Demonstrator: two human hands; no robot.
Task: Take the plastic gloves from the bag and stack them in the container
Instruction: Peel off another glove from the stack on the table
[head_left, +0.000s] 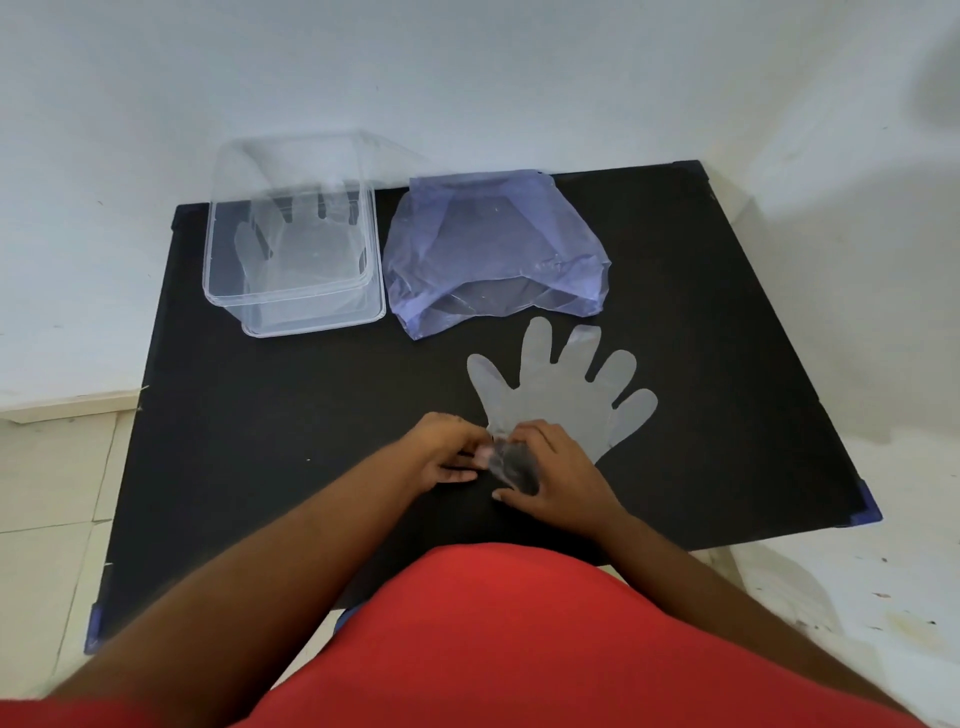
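A clear plastic glove (566, 395) lies flat on the black table (260, 441), fingers spread and pointing away from me. My left hand (447, 454) and my right hand (553, 467) both pinch the glove's cuff at its near end, which is crumpled between them. A bluish translucent bag (493, 254) lies behind the glove with its mouth facing me. To its left stands a clear rectangular container (296, 312) holding at least one glove (306, 244) laid flat inside.
The table stands against a white wall, with pale tiled floor on both sides. Blue corner caps (867, 512) mark its corners. My red shirt fills the bottom of the view.
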